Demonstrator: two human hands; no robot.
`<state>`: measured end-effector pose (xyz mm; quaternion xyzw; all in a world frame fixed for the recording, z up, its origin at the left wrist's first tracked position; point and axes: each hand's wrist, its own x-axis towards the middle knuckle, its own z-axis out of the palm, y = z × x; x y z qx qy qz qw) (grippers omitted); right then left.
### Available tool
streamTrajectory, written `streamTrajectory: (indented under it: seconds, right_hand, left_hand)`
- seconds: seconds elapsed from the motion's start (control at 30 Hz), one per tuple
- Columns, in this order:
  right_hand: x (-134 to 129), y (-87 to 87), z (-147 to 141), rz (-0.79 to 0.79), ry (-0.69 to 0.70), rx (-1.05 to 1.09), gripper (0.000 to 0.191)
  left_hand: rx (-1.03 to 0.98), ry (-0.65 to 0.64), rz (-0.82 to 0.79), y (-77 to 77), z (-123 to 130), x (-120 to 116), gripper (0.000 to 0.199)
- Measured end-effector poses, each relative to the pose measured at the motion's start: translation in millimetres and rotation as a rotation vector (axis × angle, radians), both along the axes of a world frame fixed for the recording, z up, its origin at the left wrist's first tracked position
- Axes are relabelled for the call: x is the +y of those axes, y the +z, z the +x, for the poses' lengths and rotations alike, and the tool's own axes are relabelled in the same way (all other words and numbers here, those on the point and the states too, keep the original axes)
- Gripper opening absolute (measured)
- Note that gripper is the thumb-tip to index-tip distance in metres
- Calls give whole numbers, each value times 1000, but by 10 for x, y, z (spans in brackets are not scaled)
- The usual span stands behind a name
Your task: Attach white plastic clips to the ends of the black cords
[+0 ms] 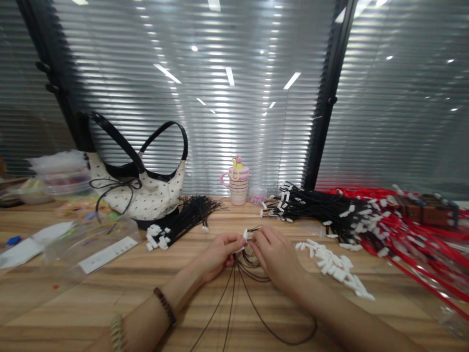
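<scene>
In the middle of the table, my left hand (222, 253) pinches a small white plastic clip (245, 234) between thumb and fingers. Thin black cords (238, 278) hang from under that hand and loop down over the wood. My right hand (274, 252) is close beside it, its fingertips closed around a black cord end near the clip; the exact grip is partly hidden. To its right lies a loose pile of white plastic clips (335, 264). A bundle of black cords (188, 217) with white ends rests further back on the left.
A dotted handbag (146, 195) stands at the back left, by plastic bags (98, 239). A striped mug (238, 188) and a small clear tub (258, 195) are at the back. Black cords (315, 205) and red straps (414, 249) heap up on the right.
</scene>
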<state>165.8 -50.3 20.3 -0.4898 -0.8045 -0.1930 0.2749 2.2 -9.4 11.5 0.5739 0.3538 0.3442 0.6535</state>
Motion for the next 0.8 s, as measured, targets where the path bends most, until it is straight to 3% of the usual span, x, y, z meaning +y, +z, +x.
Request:
streamTrajectory:
  seconds: [0.27,0.5,0.8]
  right_hand:
    - [-33,0,-34,-50,-49,65,11]
    - [-31,-24,-54,-172,80,243,21]
    - [-10,-19,-103,-295,153,529,17]
  left_hand:
    - [39,-8,34,-31,-4,15,30]
    - [19,12,31,-39,0,28,29]
    - [32,-32,77,-72,-46,37,29]
